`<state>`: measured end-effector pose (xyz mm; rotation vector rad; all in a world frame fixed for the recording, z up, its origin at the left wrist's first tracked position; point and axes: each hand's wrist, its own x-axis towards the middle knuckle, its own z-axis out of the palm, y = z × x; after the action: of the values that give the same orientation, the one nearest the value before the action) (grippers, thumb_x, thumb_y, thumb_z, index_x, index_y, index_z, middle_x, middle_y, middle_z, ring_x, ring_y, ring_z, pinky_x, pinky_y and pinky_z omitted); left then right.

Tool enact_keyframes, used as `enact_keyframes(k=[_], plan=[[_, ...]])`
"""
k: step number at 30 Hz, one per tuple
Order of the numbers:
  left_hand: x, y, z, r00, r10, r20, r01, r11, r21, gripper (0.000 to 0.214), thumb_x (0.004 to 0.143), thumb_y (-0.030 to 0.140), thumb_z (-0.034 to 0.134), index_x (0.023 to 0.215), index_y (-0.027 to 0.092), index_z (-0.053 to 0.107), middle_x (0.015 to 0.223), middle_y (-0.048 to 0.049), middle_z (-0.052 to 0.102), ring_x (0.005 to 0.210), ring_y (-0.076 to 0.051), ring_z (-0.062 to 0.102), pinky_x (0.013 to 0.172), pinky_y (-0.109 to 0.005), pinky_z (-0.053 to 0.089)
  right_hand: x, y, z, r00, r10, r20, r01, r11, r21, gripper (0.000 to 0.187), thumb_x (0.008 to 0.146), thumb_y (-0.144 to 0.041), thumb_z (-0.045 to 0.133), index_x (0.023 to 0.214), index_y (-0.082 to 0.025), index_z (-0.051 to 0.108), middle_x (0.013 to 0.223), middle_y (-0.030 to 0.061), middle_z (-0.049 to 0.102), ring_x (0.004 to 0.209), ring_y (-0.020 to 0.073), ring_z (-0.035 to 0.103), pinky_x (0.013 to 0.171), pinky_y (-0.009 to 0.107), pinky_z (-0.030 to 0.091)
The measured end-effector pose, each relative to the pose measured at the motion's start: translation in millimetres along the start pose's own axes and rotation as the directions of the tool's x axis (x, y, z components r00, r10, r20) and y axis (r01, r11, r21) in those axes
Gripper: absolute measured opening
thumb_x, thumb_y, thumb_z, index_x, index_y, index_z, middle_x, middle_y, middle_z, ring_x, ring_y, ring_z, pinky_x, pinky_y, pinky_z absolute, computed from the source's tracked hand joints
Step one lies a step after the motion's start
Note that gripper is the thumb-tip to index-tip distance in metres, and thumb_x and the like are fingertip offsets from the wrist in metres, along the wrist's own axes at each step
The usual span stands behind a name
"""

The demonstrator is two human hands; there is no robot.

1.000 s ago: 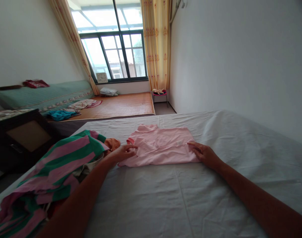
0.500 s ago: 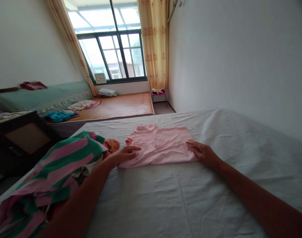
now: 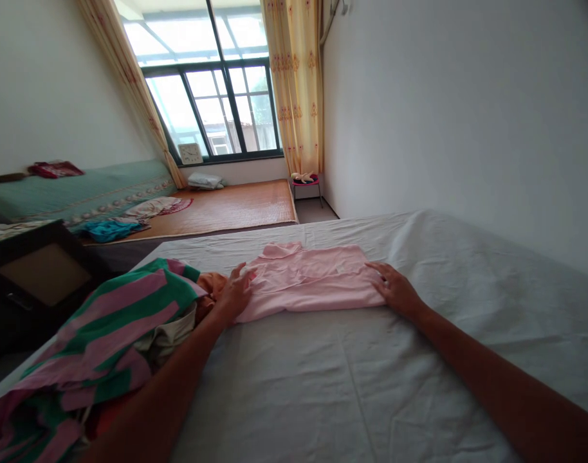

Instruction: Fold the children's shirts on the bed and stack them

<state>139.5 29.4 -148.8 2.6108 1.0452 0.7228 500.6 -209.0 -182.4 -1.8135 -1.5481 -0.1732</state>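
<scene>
A pink collared shirt (image 3: 318, 276) lies folded on the white bedsheet, its collar at the far left. At the shirt's left edge is my left hand (image 3: 233, 296), with thumb and fingers closed around the reddish sleeve trim. My right hand (image 3: 395, 289) touches the right edge, fingers slightly spread and resting on the cloth. Left of the shirt, partly behind my left forearm, a heap of clothes holds a green-and-pink striped garment (image 3: 130, 308), an orange-brown piece (image 3: 211, 284) and a beige one (image 3: 171, 334).
The white bedsheet (image 3: 313, 386) spreads under everything, wrinkled toward the wall at right. A dark cabinet (image 3: 38, 276) stands at left. Beyond are a second bed with a brown mat (image 3: 240, 202), a window with a square clock (image 3: 190, 153), and a small pink stool (image 3: 306, 182).
My left hand has moved left from the top of the shirt to its left edge, onto the sleeve trim. The right hand stays at the right edge, fingers more spread.
</scene>
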Motion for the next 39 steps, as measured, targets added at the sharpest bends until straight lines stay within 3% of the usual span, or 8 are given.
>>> enact_keyframes(k=[3, 5, 10, 17, 25, 31, 36, 39], plan=[[-10, 13, -0.8, 0.994, 0.082, -0.066, -0.074, 0.990, 0.119, 0.047, 0.082, 0.016, 0.047, 0.128, 0.019, 0.055, 0.145, -0.0110, 0.039, 0.132, -0.031, 0.035, 0.110, -0.048, 0.027, -2, -16, -2, 0.998, -0.046, -0.031, 0.042, 0.992, -0.123, 0.044, 0.086, -0.020, 0.045, 0.130, -0.022, 0.053, 0.136, 0.0099, 0.052, 0.125, 0.0281, 0.046, 0.104, 0.049, 0.037], [-20, 30, -0.3, 0.975, 0.212, 0.065, -0.217, 0.973, 0.077, 0.042, 0.087, 0.021, 0.046, 0.129, 0.021, 0.055, 0.142, -0.0099, 0.044, 0.132, -0.029, 0.036, 0.111, -0.047, 0.027, -5, -34, -2, 0.987, -0.139, 0.083, 0.147, 0.984, -0.102, 0.044, 0.089, -0.021, 0.044, 0.132, -0.026, 0.051, 0.137, 0.0065, 0.052, 0.126, 0.0262, 0.045, 0.106, 0.047, 0.036], [-42, 53, 0.9, 0.802, 0.405, 0.439, -0.388, 0.912, -0.133, 0.053, 0.087, 0.030, 0.051, 0.140, 0.027, 0.042, 0.148, -0.0045, 0.038, 0.137, -0.026, 0.031, 0.113, -0.043, 0.025, -14, -57, 4, 0.845, -0.338, 0.415, 0.336, 0.939, 0.081, 0.045, 0.090, -0.030, 0.049, 0.135, -0.029, 0.049, 0.134, 0.0026, 0.055, 0.125, 0.0227, 0.048, 0.106, 0.041, 0.037], [-42, 17, -15.2, 0.770, 0.431, 0.470, -0.389, 0.902, -0.190, 0.080, 0.068, -0.004, 0.039, 0.139, 0.032, 0.042, 0.146, 0.0012, 0.040, 0.137, -0.022, 0.030, 0.116, -0.046, 0.019, -16, -18, -13, 0.879, -0.263, 0.397, 0.305, 0.951, -0.046, 0.048, 0.083, -0.004, 0.042, 0.122, -0.026, 0.062, 0.123, 0.0036, 0.064, 0.116, 0.0192, 0.057, 0.100, 0.037, 0.043], [-38, 28, -25.2, 0.854, 0.377, 0.358, -0.370, 0.925, -0.092, 0.073, 0.070, -0.008, 0.036, 0.131, 0.029, 0.053, 0.138, -0.0002, 0.051, 0.131, -0.018, 0.042, 0.112, -0.039, 0.031, -8, -10, -41, 0.926, -0.246, 0.285, 0.284, 0.954, -0.099, 0.066, 0.065, 0.006, 0.040, 0.117, -0.025, 0.065, 0.119, 0.0024, 0.066, 0.112, 0.0196, 0.060, 0.101, 0.039, 0.042], [-52, 58, -46.1, 0.670, 0.473, 0.572, -0.408, 0.878, -0.249, 0.052, 0.081, 0.012, 0.055, 0.130, 0.029, 0.053, 0.142, -0.0021, 0.047, 0.130, -0.022, 0.043, 0.109, -0.037, 0.035, -12, 9, -65, 0.862, -0.186, 0.472, 0.188, 0.981, 0.044, 0.070, 0.053, 0.004, 0.037, 0.107, -0.026, 0.071, 0.113, -0.0015, 0.069, 0.112, 0.0176, 0.060, 0.098, 0.031, 0.045], [-47, 77, -15.9, 0.874, 0.336, 0.352, -0.318, 0.942, -0.111, 0.037, 0.095, 0.029, 0.038, 0.125, 0.022, 0.057, 0.133, -0.0066, 0.055, 0.125, -0.021, 0.048, 0.107, -0.038, 0.038, -12, -33, -41, 0.948, -0.169, 0.271, 0.199, 0.976, -0.089, 0.063, 0.068, 0.003, 0.038, 0.121, -0.020, 0.063, 0.126, 0.0049, 0.062, 0.122, 0.0198, 0.051, 0.107, 0.040, 0.035], [-48, 87, 12.4, 0.872, 0.351, 0.341, -0.380, 0.925, 0.020, 0.043, 0.096, 0.033, 0.036, 0.138, 0.025, 0.045, 0.145, -0.0059, 0.042, 0.135, -0.023, 0.035, 0.112, -0.043, 0.029, -20, -76, -10, 0.876, -0.301, 0.376, 0.316, 0.948, 0.022, 0.054, 0.085, -0.009, 0.038, 0.137, -0.023, 0.047, 0.138, 0.0042, 0.051, 0.130, 0.0179, 0.043, 0.110, 0.038, 0.031]])
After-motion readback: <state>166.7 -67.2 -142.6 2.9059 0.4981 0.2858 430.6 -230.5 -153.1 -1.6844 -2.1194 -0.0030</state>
